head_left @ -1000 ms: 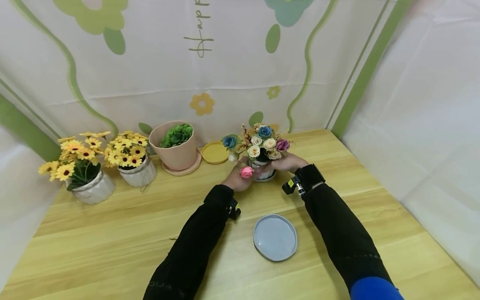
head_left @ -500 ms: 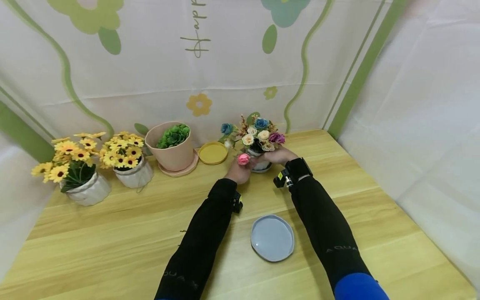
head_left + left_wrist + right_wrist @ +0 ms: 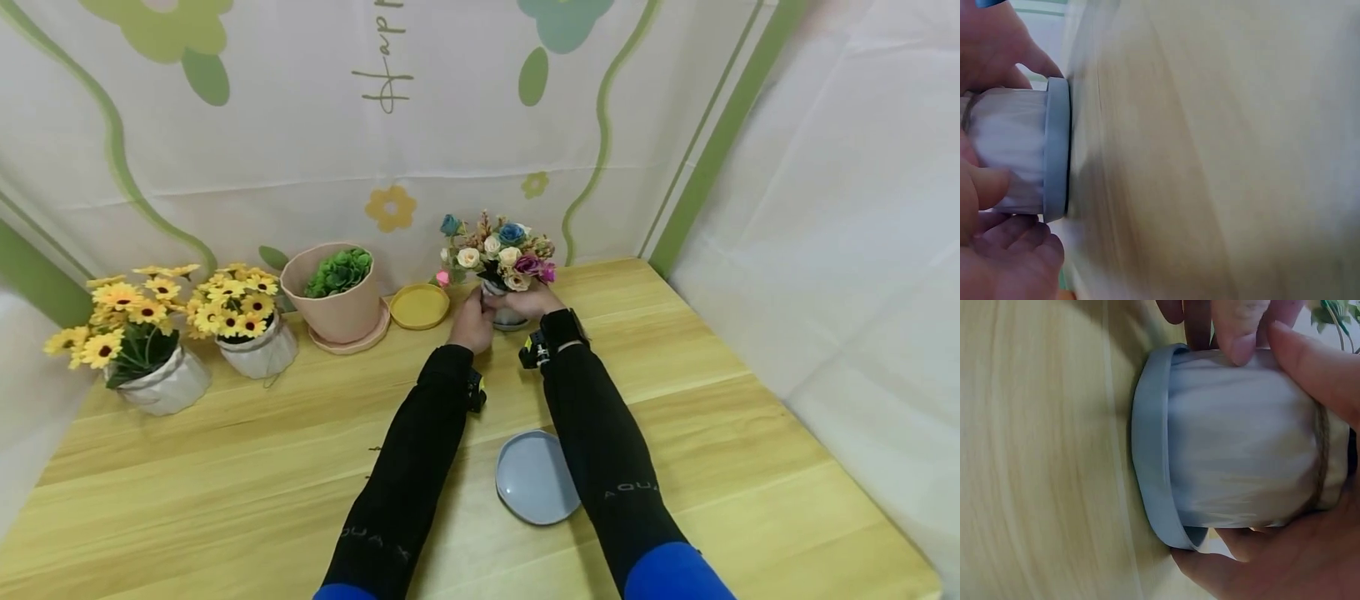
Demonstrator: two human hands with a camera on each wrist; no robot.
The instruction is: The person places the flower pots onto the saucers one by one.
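Observation:
A white pot (image 3: 1241,444) with twine near its top stands in a shallow grey-blue saucer (image 3: 1150,450) at the back of the wooden table. Artificial roses (image 3: 498,250) in blue, cream, purple and pink rise from it. My left hand (image 3: 472,323) grips the pot's left side, its thumb on the white wall and its fingers low beside the saucer in the left wrist view. My right hand (image 3: 534,302) holds it from the right, thumb across the front near the twine. In the right wrist view its fingertips reach the saucer's rim. The pot's far side is hidden.
A grey-blue plate (image 3: 532,483) lies in front, partly under my right forearm. To the left stand a yellow saucer (image 3: 420,307), a pink pot (image 3: 341,312) on a pink saucer, and two white pots of yellow flowers (image 3: 238,308). A printed cloth (image 3: 450,125) hangs behind.
The roses have turned: the pink one swung from the front round to the left. My hands have shifted their hold around the pot, and my right forearm has come in over the plate.

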